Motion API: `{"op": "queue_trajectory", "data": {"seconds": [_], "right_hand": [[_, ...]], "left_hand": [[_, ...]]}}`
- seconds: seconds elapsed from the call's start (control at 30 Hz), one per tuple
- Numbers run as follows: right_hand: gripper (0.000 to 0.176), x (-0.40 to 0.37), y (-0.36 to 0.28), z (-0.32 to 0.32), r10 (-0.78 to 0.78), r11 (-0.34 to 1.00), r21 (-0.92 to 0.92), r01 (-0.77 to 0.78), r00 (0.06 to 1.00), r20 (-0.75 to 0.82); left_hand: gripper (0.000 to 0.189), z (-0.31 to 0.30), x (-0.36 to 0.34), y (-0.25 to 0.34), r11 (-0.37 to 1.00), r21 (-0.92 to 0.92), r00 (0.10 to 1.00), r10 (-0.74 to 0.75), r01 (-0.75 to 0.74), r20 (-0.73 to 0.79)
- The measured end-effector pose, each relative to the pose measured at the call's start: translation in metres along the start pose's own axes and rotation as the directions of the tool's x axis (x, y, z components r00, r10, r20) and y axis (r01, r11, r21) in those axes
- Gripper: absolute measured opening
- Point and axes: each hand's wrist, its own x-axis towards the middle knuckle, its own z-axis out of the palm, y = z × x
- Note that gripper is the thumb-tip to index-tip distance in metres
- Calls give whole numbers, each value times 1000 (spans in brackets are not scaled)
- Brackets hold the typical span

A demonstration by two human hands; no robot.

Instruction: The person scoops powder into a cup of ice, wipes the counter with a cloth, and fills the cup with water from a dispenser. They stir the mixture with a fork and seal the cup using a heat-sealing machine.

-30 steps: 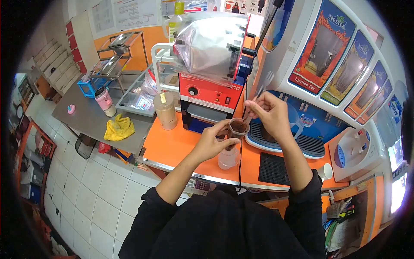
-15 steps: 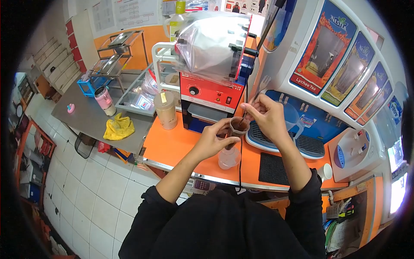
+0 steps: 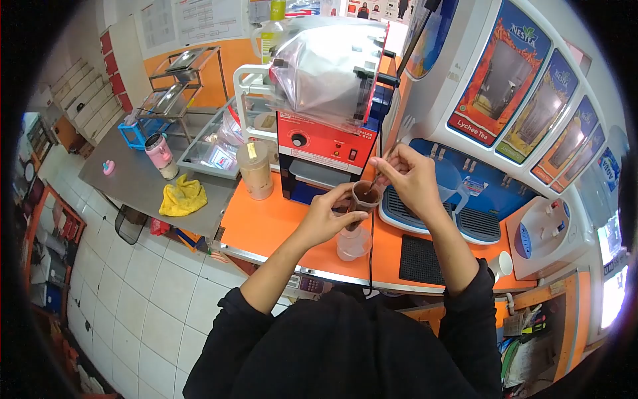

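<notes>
My left hand (image 3: 330,214) is closed around a small cup (image 3: 356,219) that holds dark brown liquid, tilted a little above the counter. Pinched between the fingers of my right hand (image 3: 407,174) is a fork (image 3: 407,125). Its tines point up, and its handle end reaches down into the cup. Just below the held cup, a clear plastic cup (image 3: 353,247) stands on the orange counter (image 3: 292,241). My fingers hide part of the held cup and the middle of the fork.
A red cup sealer (image 3: 325,143) stands behind my hands, with a lidded tub (image 3: 256,174) at its left. To the right are a clear jug (image 3: 449,179), a drink dispenser (image 3: 512,80), a black mat (image 3: 420,259) and a white cup (image 3: 502,265). A yellow cloth (image 3: 183,197) lies on the metal table.
My right hand has shifted very slightly left with the fork, which is still in the cup. The held cup has moved a touch left. Everything else looks the same.
</notes>
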Motion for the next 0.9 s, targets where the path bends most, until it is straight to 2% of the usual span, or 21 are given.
{"op": "queue_trajectory", "data": {"seconds": [0.1,0.13,0.2,0.23,0.3,0.47,0.53,0.57,0.63,0.73,0.83,0.9], "right_hand": [[27,4,-3,-1,5,995,98,2,998,-69],[27,4,0,0,5,995,99,1,998,-69],[26,2,6,2,-64,997,-38,62,996,-55],[26,2,5,2,-65,997,-38,63,996,-57],[26,2,3,2,-12,997,73,15,999,-52],[27,1,5,3,-15,1000,15,16,999,-45],[27,1,3,3,13,993,120,-9,999,-32],[27,1,3,3,14,993,121,-10,999,-33],[28,2,3,3,-49,999,-3,49,996,-78],[27,-2,0,5,-22,999,24,22,1000,-7],[26,2,-6,2,19,995,99,-12,997,-72],[26,-1,1,5,-11,999,47,13,999,-45]], "left_hand": [[58,0,-1,5,1000,-8,1000,3,-3,3],[58,0,-1,6,1000,-7,1000,2,-2,3],[57,0,-1,7,999,-33,1000,-11,11,6],[57,-1,-1,6,999,-31,1000,-9,10,8],[56,-1,-1,4,998,-54,1000,-19,19,1],[56,-4,-1,-1,1000,-19,1000,-2,2,-4],[56,-4,-1,0,1000,-24,1000,-14,14,-4],[56,-4,-1,2,1000,-18,1000,-20,20,-4],[56,-4,-2,2,1000,-10,1000,-28,28,-3],[57,-4,-1,0,1000,-22,1000,-21,21,7],[56,-4,-1,0,999,-30,1000,-25,25,10],[56,-4,-1,0,1000,-9,1000,-20,20,5]]}}
